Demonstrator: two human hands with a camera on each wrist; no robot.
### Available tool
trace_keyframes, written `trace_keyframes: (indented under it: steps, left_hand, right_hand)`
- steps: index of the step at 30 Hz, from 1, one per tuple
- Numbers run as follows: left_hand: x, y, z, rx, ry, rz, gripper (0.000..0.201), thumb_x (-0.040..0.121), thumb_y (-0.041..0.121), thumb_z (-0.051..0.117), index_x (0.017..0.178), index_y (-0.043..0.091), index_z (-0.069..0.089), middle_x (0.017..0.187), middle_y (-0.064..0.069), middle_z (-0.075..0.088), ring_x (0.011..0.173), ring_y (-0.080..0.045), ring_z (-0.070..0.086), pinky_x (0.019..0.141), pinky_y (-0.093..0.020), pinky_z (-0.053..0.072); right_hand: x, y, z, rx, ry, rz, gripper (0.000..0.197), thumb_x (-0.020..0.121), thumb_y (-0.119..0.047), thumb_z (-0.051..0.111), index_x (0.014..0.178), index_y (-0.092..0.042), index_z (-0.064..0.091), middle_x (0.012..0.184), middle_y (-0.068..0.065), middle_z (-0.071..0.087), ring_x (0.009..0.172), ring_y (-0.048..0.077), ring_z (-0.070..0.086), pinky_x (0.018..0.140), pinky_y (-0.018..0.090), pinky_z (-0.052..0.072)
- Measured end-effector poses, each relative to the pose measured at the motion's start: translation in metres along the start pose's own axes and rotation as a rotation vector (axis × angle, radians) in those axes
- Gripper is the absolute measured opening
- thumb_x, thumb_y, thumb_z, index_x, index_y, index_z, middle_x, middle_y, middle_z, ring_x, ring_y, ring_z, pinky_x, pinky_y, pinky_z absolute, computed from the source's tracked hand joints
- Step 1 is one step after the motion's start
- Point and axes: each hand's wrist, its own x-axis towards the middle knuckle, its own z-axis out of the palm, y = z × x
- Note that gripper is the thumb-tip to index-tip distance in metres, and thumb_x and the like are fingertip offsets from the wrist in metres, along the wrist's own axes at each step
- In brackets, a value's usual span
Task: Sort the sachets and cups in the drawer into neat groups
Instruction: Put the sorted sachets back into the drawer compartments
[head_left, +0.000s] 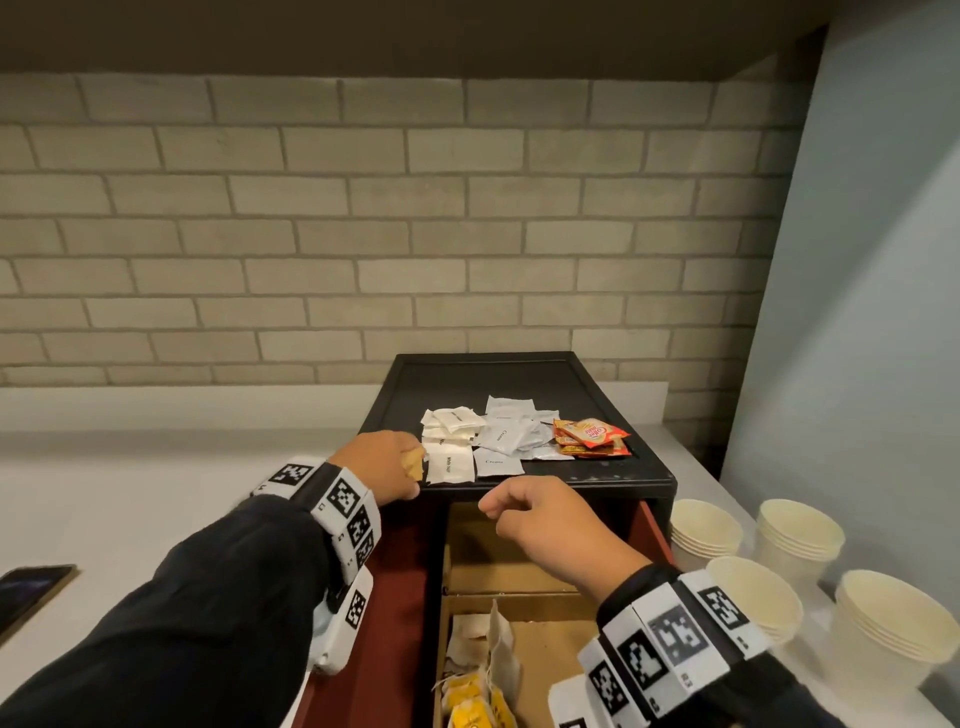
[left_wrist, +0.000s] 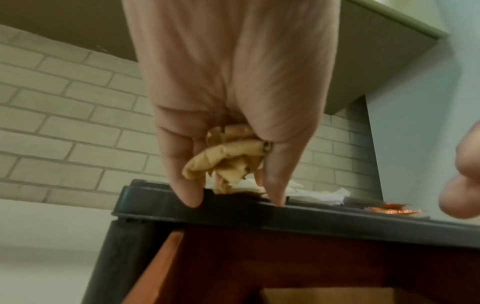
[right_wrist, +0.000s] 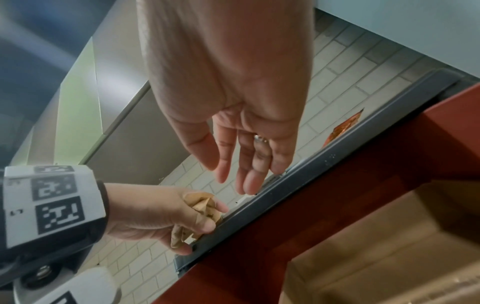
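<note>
My left hand (head_left: 410, 470) grips a crumpled bunch of tan sachets (left_wrist: 226, 156) at the front left edge of the black box top (head_left: 467, 379), fingertips touching its rim. On that top lie a pile of white sachets (head_left: 449, 441), a pile of white creamer sachets (head_left: 506, 436) and orange-red sachets (head_left: 592, 439). My right hand (head_left: 493, 506) hovers empty with relaxed fingers over the open red drawer (head_left: 400, 597), just in front of the box edge. The drawer's cardboard compartments (head_left: 498, 561) hold yellow tea bags (head_left: 478, 701) and pale sachets near me.
Stacks of cream paper cups (head_left: 706, 530) stand on the white counter to the right of the drawer. A dark phone (head_left: 26, 592) lies at the left counter edge. A brick wall runs behind the box.
</note>
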Motion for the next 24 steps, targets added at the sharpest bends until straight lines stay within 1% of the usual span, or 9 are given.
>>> trace_keyframes:
  steps: [2,5,9,11,14,16,18,21,24]
  left_hand:
    - [0.002,0.004,0.001,0.126,-0.026,-0.008,0.037,0.083,0.014,0.064,0.119,0.017,0.055,0.118,-0.004,0.060,0.108,-0.021,0.056,0.082,-0.024,0.041]
    - [0.003,0.009,-0.002,0.230,0.000,-0.009,0.025,0.082,0.008,0.063,0.106,0.013,0.057,0.109,-0.004,0.061,0.102,-0.021,0.057,0.073,-0.023,0.039]
    - [0.000,0.005,-0.008,0.203,0.050,0.013,0.014,0.082,0.010,0.062,0.078,0.019,0.052,0.086,0.002,0.053,0.084,-0.017,0.052,0.068,-0.023,0.037]
    - [0.000,-0.001,-0.008,0.156,0.081,0.018,0.009,0.086,0.009,0.055,0.086,0.015,0.061,0.086,0.001,0.056,0.085,-0.019,0.055,0.069,-0.024,0.039]
    - [-0.005,-0.006,-0.006,-0.044,0.171,-0.011,0.019,0.085,0.003,0.053,0.095,0.011,0.066,0.095,-0.007,0.066,0.088,-0.021,0.059,0.071,-0.023,0.041]
    - [-0.011,-0.007,-0.007,-0.207,0.239,-0.025,0.022,0.080,-0.002,0.054,0.088,0.015,0.066,0.091,-0.007,0.067,0.081,-0.019,0.056,0.068,-0.021,0.038]
    - [-0.017,-0.004,-0.010,-0.343,0.271,-0.028,0.027,0.077,-0.005,0.056,0.076,0.020,0.063,0.084,-0.003,0.064,0.078,-0.017,0.055,0.065,-0.020,0.039]
    - [-0.028,0.011,-0.017,-0.607,0.218,-0.005,0.034,0.073,-0.011,0.059,0.069,0.023,0.061,0.077,-0.001,0.061,0.066,-0.012,0.055,0.060,-0.021,0.045]
    - [-0.042,0.032,-0.022,-0.824,0.070,0.078,0.033,0.073,-0.017,0.061,0.071,0.016,0.062,0.062,-0.003,0.055,0.042,-0.004,0.048,0.043,-0.016,0.041]
  right_hand:
    - [-0.001,0.002,0.000,0.003,-0.002,0.004,0.022,0.089,-0.008,0.052,0.103,-0.020,0.066,0.099,-0.006,0.061,0.091,0.006,0.055,0.069,0.009,0.041]
    - [-0.002,0.005,-0.002,0.010,-0.005,0.011,0.022,0.090,-0.008,0.052,0.103,-0.020,0.066,0.099,-0.007,0.061,0.093,0.006,0.055,0.074,0.013,0.043]
    - [-0.004,0.007,-0.001,0.018,-0.020,0.016,0.022,0.090,-0.008,0.053,0.103,-0.020,0.066,0.100,-0.008,0.060,0.098,0.007,0.055,0.084,0.018,0.042]
    - [-0.005,0.008,0.000,0.022,-0.020,0.021,0.021,0.090,-0.009,0.053,0.101,-0.022,0.065,0.102,-0.007,0.061,0.101,0.008,0.056,0.085,0.019,0.043]
    - [-0.007,0.007,-0.001,0.043,-0.015,0.024,0.020,0.090,-0.010,0.053,0.099,-0.024,0.064,0.106,-0.005,0.062,0.103,0.009,0.057,0.087,0.020,0.044]
    - [-0.008,0.008,-0.002,0.050,-0.012,0.018,0.022,0.090,-0.009,0.053,0.102,-0.023,0.064,0.106,-0.005,0.062,0.103,0.009,0.057,0.084,0.018,0.043]
    - [-0.008,0.008,-0.002,0.052,-0.001,0.019,0.028,0.090,-0.007,0.054,0.111,-0.024,0.061,0.110,-0.005,0.059,0.099,0.008,0.055,0.075,0.014,0.043]
    - [-0.008,0.006,-0.005,0.164,0.021,0.021,0.057,0.086,-0.005,0.058,0.134,-0.031,0.043,0.125,-0.007,0.048,0.093,0.007,0.055,0.061,0.010,0.042]
    - [-0.008,-0.001,-0.010,0.216,0.025,-0.077,0.078,0.081,-0.006,0.067,0.140,-0.038,0.028,0.123,-0.014,0.042,0.108,0.008,0.051,0.065,0.012,0.045]
